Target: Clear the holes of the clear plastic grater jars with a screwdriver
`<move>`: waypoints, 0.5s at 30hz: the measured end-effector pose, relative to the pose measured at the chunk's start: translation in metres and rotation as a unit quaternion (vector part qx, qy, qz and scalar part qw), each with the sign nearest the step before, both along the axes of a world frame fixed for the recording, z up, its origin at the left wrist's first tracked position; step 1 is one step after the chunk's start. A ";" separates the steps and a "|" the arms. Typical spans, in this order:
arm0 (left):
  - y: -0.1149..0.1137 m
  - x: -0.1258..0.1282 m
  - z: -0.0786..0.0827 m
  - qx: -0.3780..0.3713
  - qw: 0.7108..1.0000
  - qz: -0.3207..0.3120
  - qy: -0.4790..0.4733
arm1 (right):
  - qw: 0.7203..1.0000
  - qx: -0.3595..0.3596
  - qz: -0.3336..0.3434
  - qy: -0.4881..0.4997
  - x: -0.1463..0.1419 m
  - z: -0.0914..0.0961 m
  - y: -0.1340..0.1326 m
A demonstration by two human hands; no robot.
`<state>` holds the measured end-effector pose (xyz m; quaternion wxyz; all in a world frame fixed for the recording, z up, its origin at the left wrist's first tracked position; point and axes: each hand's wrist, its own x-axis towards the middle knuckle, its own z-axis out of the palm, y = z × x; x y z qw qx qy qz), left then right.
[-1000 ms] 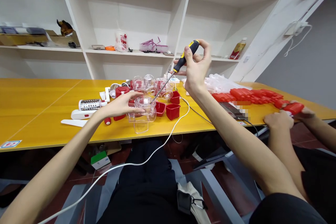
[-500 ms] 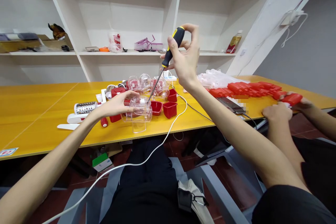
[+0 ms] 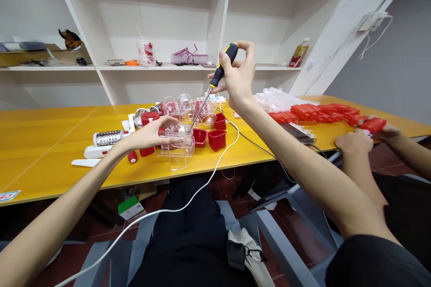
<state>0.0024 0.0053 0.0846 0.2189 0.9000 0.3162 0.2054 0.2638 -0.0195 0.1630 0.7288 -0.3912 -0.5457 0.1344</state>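
Note:
My right hand [image 3: 240, 71] grips the black-and-yellow handle of a screwdriver [image 3: 223, 65], raised above the table. Its shaft slants down to the left, and the tip meets a clear plastic housing [image 3: 178, 162]. Around the upper part of that housing my left hand [image 3: 160, 131] is closed, steadying it on the table near the front edge. Exactly what the tip touches is too small to tell. Small red containers [image 3: 217, 140] stand just right of the housing. Left of my hand lie a metal grater drum [image 3: 108, 137], white plastic parts and a red-ended piece [image 3: 132, 156].
More clear housings [image 3: 186, 105] stand behind. A white cable [image 3: 215, 175] runs over the table's front edge. To the right lie a phone [image 3: 296, 133], a row of red parts [image 3: 323, 113] and a bag of pale parts [image 3: 278, 98]. A co-worker's hands [image 3: 355, 143] hold a red part.
The screwdriver handle and my right hand have dropped slightly and shifted a little right. My left hand stays on the clear housing.

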 end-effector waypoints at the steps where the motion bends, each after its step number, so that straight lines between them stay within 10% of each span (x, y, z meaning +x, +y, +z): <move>1: 0.000 0.000 0.001 -0.004 1.000 -0.003 0.002 | 1.000 0.007 -0.002 -0.006 -0.001 0.001 -0.002; 15: -0.003 0.002 0.018 0.021 1.000 0.011 0.019 | 1.000 0.023 -0.001 0.010 0.002 -0.004 0.001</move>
